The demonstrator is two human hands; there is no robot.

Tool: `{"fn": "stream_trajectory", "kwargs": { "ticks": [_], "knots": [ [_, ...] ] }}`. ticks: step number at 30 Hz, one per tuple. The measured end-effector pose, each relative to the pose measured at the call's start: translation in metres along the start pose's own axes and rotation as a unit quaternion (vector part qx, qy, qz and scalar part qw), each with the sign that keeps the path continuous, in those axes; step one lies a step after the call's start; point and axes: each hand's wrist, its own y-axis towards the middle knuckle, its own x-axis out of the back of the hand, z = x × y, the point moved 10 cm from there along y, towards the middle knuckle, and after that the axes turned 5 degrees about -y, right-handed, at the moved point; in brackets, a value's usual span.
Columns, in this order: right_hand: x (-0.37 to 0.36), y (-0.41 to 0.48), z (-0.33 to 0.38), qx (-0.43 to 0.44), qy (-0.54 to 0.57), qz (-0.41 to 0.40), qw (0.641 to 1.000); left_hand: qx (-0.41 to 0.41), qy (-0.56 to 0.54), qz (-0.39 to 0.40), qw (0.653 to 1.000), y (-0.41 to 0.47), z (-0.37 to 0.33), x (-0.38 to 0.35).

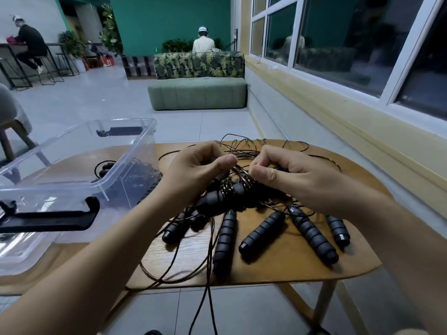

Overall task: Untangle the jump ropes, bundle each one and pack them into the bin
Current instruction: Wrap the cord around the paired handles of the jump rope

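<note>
Ropes [244,151]: tangled on table [302,267], pinched by both hands
Left hand [200,168]: cord pinched
Right hand [287,175]: cord pinched
Bin [72,180]: set beside ropes

Beyond your wooden surface [278,269] stood a green sofa [197,96], and a person in a white cap [203,43] sat behind it, facing away. To your left a person in black [30,42] sat on a stool [49,68] near a potted plant [71,43]; dark windows [338,32] lined your right.
</note>
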Motion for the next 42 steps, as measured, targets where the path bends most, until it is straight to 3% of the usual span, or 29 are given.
{"fn": "stream_trajectory", "kwargs": {
  "ticks": [5, 12, 19, 21, 24, 28, 30, 34, 42],
  "knots": [
    [-0.001, -0.007, 0.02, 0.018, 0.102, 0.015, 0.994, 0.012, -0.055, 0.05, 0.997, 0.003, 0.008, -0.019],
    [0.019, -0.006, 0.018, 0.021, 0.265, -0.062, 0.962, 0.149, -0.075, 0.049, 0.985, -0.021, 0.063, -0.041],
    [0.058, -0.009, 0.008, 0.023, 0.357, -0.222, 0.907, 0.079, -0.123, 0.033, 0.989, -0.026, 0.017, -0.077],
    [0.069, -0.009, -0.004, 0.02, 0.342, -0.266, 0.901, 0.065, -0.078, 0.032, 0.994, -0.03, 0.01, -0.08],
    [0.078, -0.01, -0.019, 0.025, 0.284, -0.319, 0.904, 0.038, 0.086, 0.062, 0.994, -0.035, 0.001, -0.093],
    [0.084, -0.009, -0.038, 0.001, 0.101, -0.358, 0.928, 0.003, 0.256, 0.111, 0.96, -0.04, -0.01, -0.106],
    [0.086, -0.007, -0.041, -0.011, -0.026, -0.355, 0.934, -0.021, 0.291, 0.114, 0.95, -0.038, -0.019, -0.102],
    [0.075, -0.002, -0.038, -0.015, -0.172, -0.298, 0.939, -0.071, 0.304, 0.081, 0.947, -0.03, -0.04, -0.077],
    [0.024, 0.011, -0.028, -0.019, -0.172, -0.091, 0.981, -0.077, 0.198, -0.02, 0.977, -0.013, -0.043, -0.017]
  ]
}}
